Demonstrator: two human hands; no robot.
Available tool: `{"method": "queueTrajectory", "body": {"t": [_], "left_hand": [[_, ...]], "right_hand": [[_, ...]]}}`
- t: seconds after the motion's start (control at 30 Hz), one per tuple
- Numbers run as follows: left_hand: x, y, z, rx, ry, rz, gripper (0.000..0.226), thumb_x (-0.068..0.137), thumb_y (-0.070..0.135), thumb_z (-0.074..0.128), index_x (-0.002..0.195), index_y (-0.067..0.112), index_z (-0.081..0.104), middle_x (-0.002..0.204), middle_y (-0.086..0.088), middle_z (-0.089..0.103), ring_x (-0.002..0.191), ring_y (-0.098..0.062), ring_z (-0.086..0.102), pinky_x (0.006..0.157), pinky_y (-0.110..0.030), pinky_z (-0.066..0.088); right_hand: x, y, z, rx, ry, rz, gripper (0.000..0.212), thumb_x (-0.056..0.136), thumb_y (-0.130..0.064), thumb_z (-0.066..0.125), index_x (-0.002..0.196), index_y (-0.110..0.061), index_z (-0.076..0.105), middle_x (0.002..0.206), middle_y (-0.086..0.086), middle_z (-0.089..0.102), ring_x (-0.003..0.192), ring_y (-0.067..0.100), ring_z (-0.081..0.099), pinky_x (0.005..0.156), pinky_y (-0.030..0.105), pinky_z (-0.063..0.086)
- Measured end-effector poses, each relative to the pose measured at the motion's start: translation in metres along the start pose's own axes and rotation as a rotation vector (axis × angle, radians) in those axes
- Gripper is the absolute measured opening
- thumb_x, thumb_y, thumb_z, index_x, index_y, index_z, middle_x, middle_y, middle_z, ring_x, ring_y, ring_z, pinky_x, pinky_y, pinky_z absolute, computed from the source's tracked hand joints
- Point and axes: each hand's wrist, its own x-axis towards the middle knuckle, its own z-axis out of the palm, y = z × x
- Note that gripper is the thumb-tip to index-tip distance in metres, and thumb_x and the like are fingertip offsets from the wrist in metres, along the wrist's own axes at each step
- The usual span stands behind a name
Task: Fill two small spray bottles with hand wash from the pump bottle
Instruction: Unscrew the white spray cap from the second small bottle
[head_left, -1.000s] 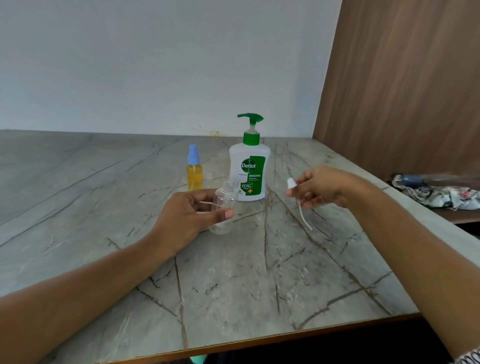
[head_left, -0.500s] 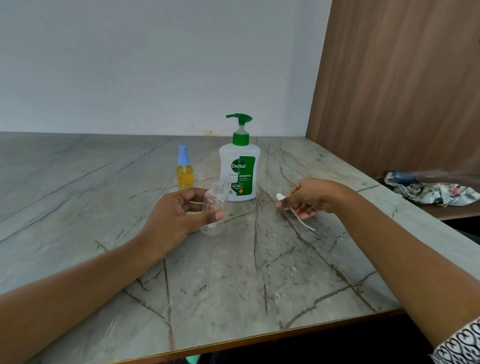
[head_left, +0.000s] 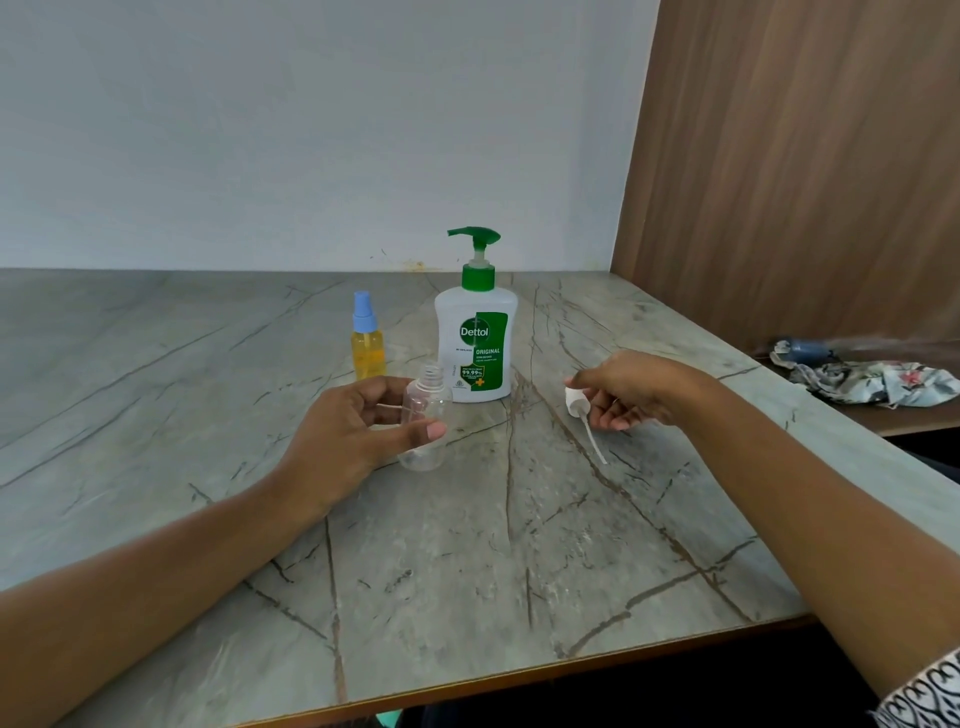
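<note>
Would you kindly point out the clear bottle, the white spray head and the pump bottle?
clear bottle (head_left: 429, 401), head view, its shoulder.
white spray head (head_left: 573, 401), head view, its cap.
pump bottle (head_left: 475, 343), head view, its label.

Marble-look table (head_left: 467, 571), pale wall (head_left: 311, 130), wood panel (head_left: 805, 182)

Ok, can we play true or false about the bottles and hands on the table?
The left hand holds the small clear plastic bottle, its top off. True.
The right hand grips the white pump bottle with the green pump. False: it pinches the white spray top with a thin tube; the pump bottle stands untouched.
The small blue-capped bottle holds yellow liquid. True.
The clear bottle is full of soap. False: it looks empty.
</note>
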Motion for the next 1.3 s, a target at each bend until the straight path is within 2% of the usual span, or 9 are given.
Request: {"method": "queueTrajectory", "body": {"t": [0.13,0.23,0.37,0.53,0.63,0.77,1.0,1.13,1.3], "left_hand": [[0.000,-0.002,-0.001,-0.013,0.000,-0.003,0.045,0.059,0.038,0.077,0.101,0.024,0.068,0.087,0.010,0.073,0.082,-0.009,0.069,0.076,-0.021,0.050],[0.001,-0.003,-0.001,-0.012,-0.001,-0.003,0.047,0.058,0.039,0.077,0.102,0.022,0.068,0.087,0.010,0.073,0.082,-0.009,0.069,0.074,-0.019,0.050],[0.000,-0.001,0.000,-0.013,0.002,0.003,0.045,0.059,0.037,0.076,0.101,0.022,0.068,0.086,0.012,0.073,0.080,-0.007,0.069,0.069,-0.012,0.050],[0.000,-0.002,-0.001,-0.013,0.013,-0.014,0.047,0.058,0.039,0.077,0.101,0.022,0.069,0.087,0.007,0.073,0.081,-0.010,0.069,0.074,-0.019,0.051],[0.000,-0.002,0.000,-0.026,0.017,-0.022,0.045,0.058,0.037,0.078,0.099,0.023,0.069,0.086,0.006,0.073,0.081,-0.010,0.069,0.071,-0.014,0.050],[0.000,-0.001,0.000,-0.021,0.011,-0.025,0.043,0.059,0.036,0.078,0.098,0.023,0.069,0.086,0.008,0.073,0.081,-0.009,0.069,0.071,-0.014,0.051],[-0.001,0.000,0.000,-0.033,0.009,-0.032,0.042,0.058,0.035,0.078,0.097,0.023,0.069,0.085,0.009,0.073,0.081,-0.010,0.069,0.074,-0.019,0.052],[-0.001,0.001,0.000,-0.030,0.007,-0.034,0.041,0.058,0.035,0.078,0.097,0.024,0.069,0.084,0.009,0.073,0.079,-0.009,0.069,0.071,-0.016,0.052],[-0.002,0.002,0.000,-0.020,0.010,-0.043,0.042,0.059,0.034,0.078,0.098,0.021,0.069,0.085,0.005,0.074,0.080,-0.014,0.070,0.079,-0.027,0.053]], "right_hand": [[0.001,0.000,0.001,0.011,0.028,0.007,0.032,0.094,-0.027,0.053,0.099,0.004,0.056,0.066,0.016,0.061,0.042,0.012,0.052,0.037,0.017,0.039],[0.003,0.001,0.001,0.011,0.046,0.011,0.036,0.095,-0.031,0.052,0.101,0.004,0.056,0.065,0.015,0.059,0.044,0.013,0.050,0.037,0.016,0.038],[0.006,0.002,-0.001,-0.001,0.069,0.021,0.034,0.094,-0.035,0.052,0.093,-0.002,0.055,0.061,0.011,0.055,0.047,0.014,0.045,0.038,0.018,0.035],[0.011,0.004,-0.006,-0.010,0.112,-0.005,0.033,0.093,-0.035,0.054,0.087,-0.003,0.057,0.061,0.009,0.051,0.048,0.015,0.042,0.042,0.022,0.032],[0.010,0.005,-0.006,-0.033,0.031,0.018,0.034,0.090,-0.035,0.061,0.088,0.000,0.058,0.062,0.010,0.051,0.047,0.015,0.042,0.039,0.019,0.033],[0.006,0.003,-0.003,-0.086,0.030,0.004,0.029,0.083,-0.025,0.071,0.072,-0.002,0.057,0.060,0.009,0.053,0.041,0.011,0.043,0.037,0.017,0.037],[0.009,0.003,0.008,0.059,0.077,0.003,0.024,0.084,-0.017,0.068,0.075,0.000,0.055,0.066,0.011,0.053,0.046,0.013,0.049,0.038,0.016,0.045],[0.009,0.005,0.011,0.050,0.096,-0.023,0.026,0.084,-0.019,0.069,0.077,0.000,0.054,0.063,0.012,0.052,0.045,0.014,0.048,0.036,0.016,0.040],[0.014,0.007,0.014,-0.144,0.106,-0.069,0.039,0.075,-0.037,0.077,0.071,-0.006,0.055,0.056,0.010,0.054,0.041,0.014,0.042,0.038,0.018,0.031]]}}
